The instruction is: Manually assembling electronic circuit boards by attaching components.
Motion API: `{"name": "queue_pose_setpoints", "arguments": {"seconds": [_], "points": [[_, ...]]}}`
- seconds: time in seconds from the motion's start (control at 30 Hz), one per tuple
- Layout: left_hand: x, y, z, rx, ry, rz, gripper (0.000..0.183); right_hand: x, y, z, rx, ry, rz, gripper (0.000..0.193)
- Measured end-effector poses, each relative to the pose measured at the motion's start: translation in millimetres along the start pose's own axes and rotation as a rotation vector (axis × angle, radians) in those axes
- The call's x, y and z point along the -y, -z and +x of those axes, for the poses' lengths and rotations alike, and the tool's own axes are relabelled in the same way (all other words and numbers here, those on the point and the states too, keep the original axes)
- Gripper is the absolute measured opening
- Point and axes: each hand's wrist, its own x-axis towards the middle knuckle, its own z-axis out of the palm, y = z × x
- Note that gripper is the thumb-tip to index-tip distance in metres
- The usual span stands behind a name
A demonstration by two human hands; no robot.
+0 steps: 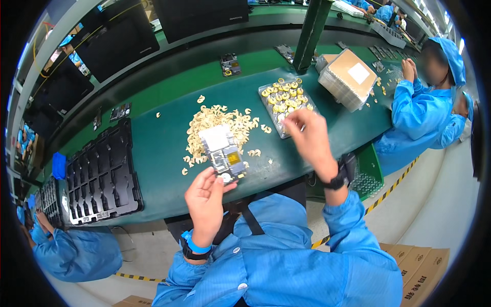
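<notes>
My left hand (207,202) grips the lower end of a flat grey electronic module (221,157). It has a white patch at its top, a dark square with yellow marks, and a round white spot near my thumb. Behind and partly under it spreads a pile of small cream C-shaped pieces (204,123). At the near edge of a clear tray (269,113) of yellow-rimmed round parts (286,94) is my right hand (309,135). Its thumb and forefinger are pinched together; whatever lies between them is too small to make out.
A black compartment tray (102,176) lies to the left. Stacked clear trays with a brown sheet (349,71) stand right of the parts tray, near a green post (312,36). Similar modules (230,65) lie along the back. A co-worker (427,110) sits at the right, another (76,250) at the left.
</notes>
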Motion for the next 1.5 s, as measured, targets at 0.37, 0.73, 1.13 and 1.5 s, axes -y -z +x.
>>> {"name": "queue_pose_setpoints", "arguments": {"seconds": [0.37, 0.73, 1.13, 1.5], "points": [[-21.8, 27.0, -15.2, -0.19, -0.22, 0.209, 0.042, -64.3, -10.3, 58.2, 0.129, 0.331, -0.461, 0.008], [-13.6, 13.5, -14.6, -0.013, -0.186, 0.346, 0.016, 4.1, 8.0, 36.5, 0.223, -0.192, 0.474, 0.02], [-23.8, -16.9, -17.7, 0.016, -0.184, 0.121, 0.018, 107.8, -40.5, -68.2, 0.085, 0.254, 0.445, 0.013], [-28.5, 11.9, -19.9, 0.171, -0.146, 0.261, 0.015, 103.6, -19.0, -43.4, 0.397, 0.577, 0.251, 0.026]]}}
